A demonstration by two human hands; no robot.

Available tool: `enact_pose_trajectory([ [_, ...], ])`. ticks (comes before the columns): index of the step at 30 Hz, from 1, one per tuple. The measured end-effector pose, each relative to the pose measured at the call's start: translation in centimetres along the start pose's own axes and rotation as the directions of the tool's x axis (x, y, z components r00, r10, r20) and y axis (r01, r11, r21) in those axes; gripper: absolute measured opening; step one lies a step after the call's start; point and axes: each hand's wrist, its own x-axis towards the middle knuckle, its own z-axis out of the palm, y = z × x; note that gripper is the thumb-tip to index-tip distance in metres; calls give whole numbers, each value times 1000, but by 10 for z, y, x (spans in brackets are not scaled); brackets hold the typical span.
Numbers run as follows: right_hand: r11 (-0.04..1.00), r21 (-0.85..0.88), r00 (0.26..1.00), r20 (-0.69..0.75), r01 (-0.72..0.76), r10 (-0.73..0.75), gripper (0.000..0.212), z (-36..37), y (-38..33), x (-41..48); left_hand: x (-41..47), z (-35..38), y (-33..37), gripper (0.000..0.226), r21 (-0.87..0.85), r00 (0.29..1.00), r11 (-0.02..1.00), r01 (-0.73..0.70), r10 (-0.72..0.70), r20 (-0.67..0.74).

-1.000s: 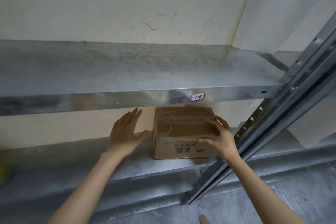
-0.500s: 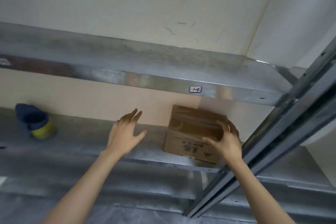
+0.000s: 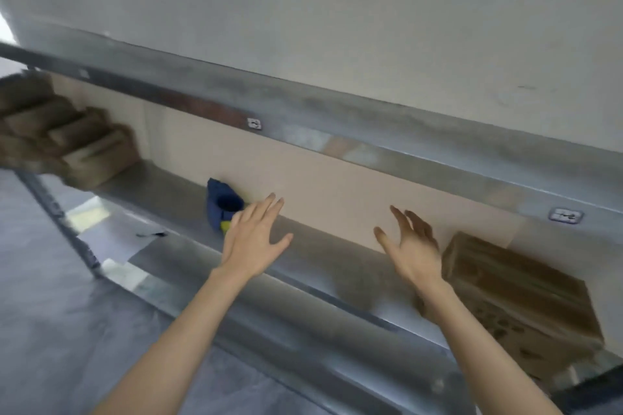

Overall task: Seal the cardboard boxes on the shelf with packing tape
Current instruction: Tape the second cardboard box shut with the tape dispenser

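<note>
While you're reaching both arms up from the bottom of the frame, your left hand (image 3: 253, 239) is hovering near center w/ its grip spread, fingers straight, holding nothing, partly overlapping a blue-and-yellow object (image 3: 222, 207) that's sitting on the metal shelf (image 3: 161, 192). Your right hand (image 3: 413, 248) is hanging right of center, grip spread too, fingers loosely bent. One cardboard box (image 3: 515, 296) is sitting at lower right on the shelf, just beside that wrist; blurred brown boxes (image 3: 64, 141) are sitting stacked at far left.
</note>
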Motion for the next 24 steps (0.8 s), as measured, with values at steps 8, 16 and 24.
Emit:
enact_pose_trajectory([
  [8, 989, 84, 991, 37, 123, -127, 64, 83, -199, 24, -7, -53, -179, 72, 63, 995, 994, 95, -92, -35],
  [16, 962, 146, 966, 90, 229, -243, 60, 146, -340, 39, -2, -76, -312, 73, 34, 982, 982, 184, -183, -37],
  [24, 919, 169, 918, 120, 355, -377, 60, 194, -441, 82, 27, -80, -418, 72, 16, 958, 960, 281, -280, -59],
])
